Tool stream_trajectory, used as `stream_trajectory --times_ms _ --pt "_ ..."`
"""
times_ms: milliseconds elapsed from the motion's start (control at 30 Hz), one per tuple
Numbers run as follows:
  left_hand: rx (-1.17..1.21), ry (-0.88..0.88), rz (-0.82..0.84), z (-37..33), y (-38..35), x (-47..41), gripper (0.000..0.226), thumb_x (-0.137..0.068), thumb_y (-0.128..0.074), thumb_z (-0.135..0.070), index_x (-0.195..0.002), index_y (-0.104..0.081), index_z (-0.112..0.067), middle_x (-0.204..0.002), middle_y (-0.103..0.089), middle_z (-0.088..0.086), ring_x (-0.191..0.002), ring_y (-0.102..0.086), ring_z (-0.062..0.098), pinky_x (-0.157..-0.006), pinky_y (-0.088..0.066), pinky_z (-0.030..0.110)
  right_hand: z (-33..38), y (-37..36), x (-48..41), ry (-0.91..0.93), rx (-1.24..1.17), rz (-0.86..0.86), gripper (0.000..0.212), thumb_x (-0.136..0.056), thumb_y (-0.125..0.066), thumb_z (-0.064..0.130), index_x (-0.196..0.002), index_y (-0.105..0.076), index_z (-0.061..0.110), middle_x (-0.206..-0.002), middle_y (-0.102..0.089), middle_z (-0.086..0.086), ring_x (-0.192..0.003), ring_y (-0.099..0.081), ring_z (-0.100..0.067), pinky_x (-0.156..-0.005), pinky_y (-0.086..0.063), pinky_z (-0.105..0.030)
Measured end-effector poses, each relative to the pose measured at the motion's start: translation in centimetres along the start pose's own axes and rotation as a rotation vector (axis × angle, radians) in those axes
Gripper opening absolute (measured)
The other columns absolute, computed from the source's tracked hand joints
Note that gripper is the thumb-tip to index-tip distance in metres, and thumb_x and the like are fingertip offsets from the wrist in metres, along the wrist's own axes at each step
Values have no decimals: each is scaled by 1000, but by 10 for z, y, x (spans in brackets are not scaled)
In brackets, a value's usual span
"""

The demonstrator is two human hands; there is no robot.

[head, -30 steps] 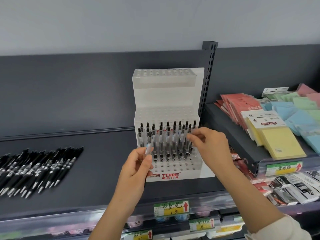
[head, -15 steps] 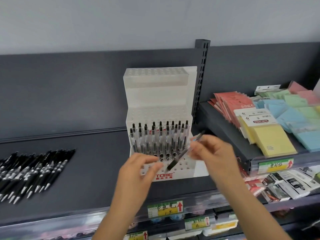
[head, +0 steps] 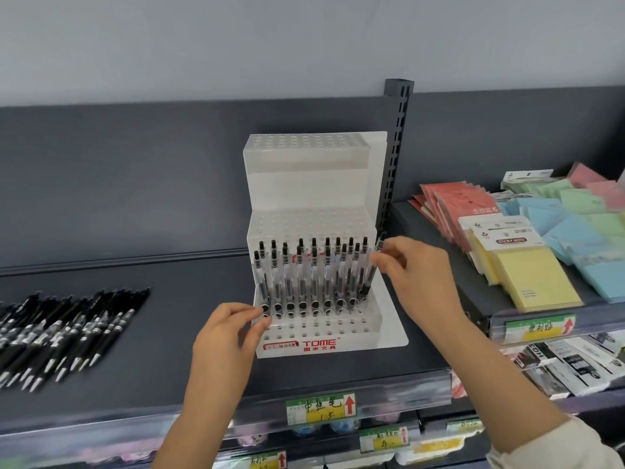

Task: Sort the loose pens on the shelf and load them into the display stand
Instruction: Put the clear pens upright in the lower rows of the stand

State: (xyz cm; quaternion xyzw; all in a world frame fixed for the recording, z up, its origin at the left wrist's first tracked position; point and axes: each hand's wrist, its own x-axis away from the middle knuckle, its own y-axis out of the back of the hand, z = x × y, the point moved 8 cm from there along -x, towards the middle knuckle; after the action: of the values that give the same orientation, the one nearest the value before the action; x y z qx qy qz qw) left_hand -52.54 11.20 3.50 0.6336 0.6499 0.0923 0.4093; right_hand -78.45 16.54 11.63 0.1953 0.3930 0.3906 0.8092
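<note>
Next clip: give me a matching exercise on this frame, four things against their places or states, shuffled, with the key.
1. loose black pens
2. display stand
3. yellow sticky notes
4. right hand

A. on the raised shelf at right
B. pinching a pen at the stand's right end
C. lying on the main shelf, left side
D. upright mid-shelf, lowest tier partly filled

Pairs: 1-C, 2-D, 3-A, 4-B

The stand (head: 311,198) is showing frosted white plastic, smooth, slightly glossy at the base. The stand pens (head: 314,275) are reading as clear plastic with black tops; loose pens (head: 67,330) are shining glossy black, tips silvery (metal, probably). The shelf (head: 189,292) and post (head: 397,147) are looking matt grey, painted. The notes (head: 537,279) are gleaming under film wrap.
</note>
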Motion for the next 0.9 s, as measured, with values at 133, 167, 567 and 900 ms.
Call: stream_trajectory --times_ms 133,167,567,900 --pt "-33 -23 -11 0 -1 1 17 -83 -69 -23 -95 -76 -13 -95 -59 -11 -71 -59 3 -75 -42 13 -14 -23 0 -46 34 140 18 -88 -64 26 -92 -71 10 -76 -68 -2 -70 -63 -16 -69 -46 -23" --pt "-39 -29 -16 0 -1 1 17 -82 -70 -22 -94 -76 -13 -94 -60 -10 -71 -59 4 -75 -43 15 -17 -26 1 -60 23 153 18 -88 -64 26 -95 -72 11 -79 -70 -2 -71 -63 -14 -70 -44 -20" --pt "-100 -5 -47 6 24 6 22 -84 -67 -34 -100 -73 -18 -98 -62 -13 -81 -63 7 -74 -56 31 -4 0 27 -25 -33 20 20 -83 -66 35 -91 -67 17 -77 -62 7 -70 -56 -3 -63 -42 -17" --pt "-375 166 -199 115 190 65 36 -86 -66 -29 -119 -64 -13 -113 -64 1 -94 -63 21 -72 -54 33 138 -131 96 158 -209 423 35 -86 -61 39 -120 -58 28 -100 -60 16 -88 -56 1 -79 -47 -19"
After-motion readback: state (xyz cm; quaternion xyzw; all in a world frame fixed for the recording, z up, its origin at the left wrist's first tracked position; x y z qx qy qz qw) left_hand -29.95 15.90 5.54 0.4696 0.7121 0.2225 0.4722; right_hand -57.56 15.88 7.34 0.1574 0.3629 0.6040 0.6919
